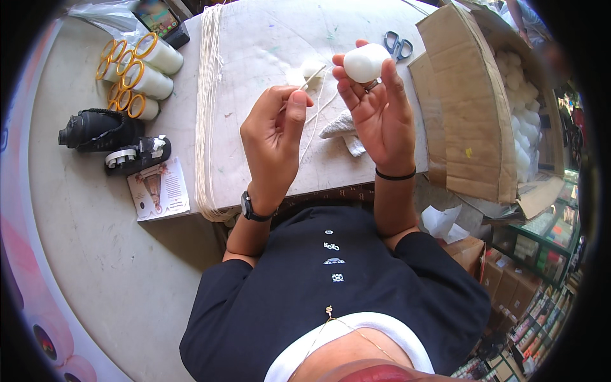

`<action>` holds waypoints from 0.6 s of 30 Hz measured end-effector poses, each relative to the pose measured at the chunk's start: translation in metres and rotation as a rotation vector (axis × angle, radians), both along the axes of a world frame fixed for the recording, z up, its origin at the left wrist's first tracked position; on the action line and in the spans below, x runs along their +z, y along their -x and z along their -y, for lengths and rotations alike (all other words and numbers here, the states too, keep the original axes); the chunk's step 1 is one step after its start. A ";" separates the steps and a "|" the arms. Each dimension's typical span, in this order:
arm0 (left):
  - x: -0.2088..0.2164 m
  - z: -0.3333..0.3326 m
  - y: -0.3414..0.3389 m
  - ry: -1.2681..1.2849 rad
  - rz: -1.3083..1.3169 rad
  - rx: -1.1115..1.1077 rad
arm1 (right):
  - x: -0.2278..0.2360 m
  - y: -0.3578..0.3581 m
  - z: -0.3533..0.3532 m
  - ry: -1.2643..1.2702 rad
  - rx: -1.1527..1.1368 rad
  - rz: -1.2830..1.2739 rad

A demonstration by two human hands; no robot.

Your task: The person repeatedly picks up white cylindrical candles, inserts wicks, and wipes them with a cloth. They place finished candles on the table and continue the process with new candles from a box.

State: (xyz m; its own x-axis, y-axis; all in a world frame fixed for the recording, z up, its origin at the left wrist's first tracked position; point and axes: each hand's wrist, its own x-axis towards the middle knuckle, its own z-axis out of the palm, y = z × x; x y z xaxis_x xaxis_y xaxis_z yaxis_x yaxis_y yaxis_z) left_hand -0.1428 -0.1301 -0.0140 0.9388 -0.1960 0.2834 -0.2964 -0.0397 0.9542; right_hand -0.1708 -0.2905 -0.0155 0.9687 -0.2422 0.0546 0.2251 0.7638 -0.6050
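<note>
My left hand [277, 130] is raised over the white table, thumb and forefinger pinching a thin white cord [314, 77] whose end points up to the right. A loose length of similar cord trails down beside that hand. My right hand [384, 124] is palm up, its fingers and thumb around a smooth, rounded white candle [364, 63], which looks like wax. The candle and the cord end are apart. Behind the cord end lies a small white piece [312, 68], partly hidden. Below my right palm is a crumpled grey-white cloth [344, 132].
Dark-handled scissors [399, 46] lie beyond my right hand. An open cardboard box [461, 105] full of white pieces stands right. A bundle of white cords [207, 114] hangs over the table's left side. Farther left are gold-rimmed white rolls [149, 79] and a black bottle [95, 130].
</note>
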 end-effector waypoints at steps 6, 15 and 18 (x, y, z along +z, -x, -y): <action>0.003 0.007 0.001 -0.012 0.119 0.009 | 0.005 0.004 -0.007 0.000 0.052 0.019; 0.003 0.006 0.001 -0.078 0.158 0.004 | 0.008 0.007 -0.011 0.081 0.015 0.045; 0.006 0.005 0.001 -0.117 0.183 0.020 | 0.007 0.007 -0.010 0.129 -0.017 0.067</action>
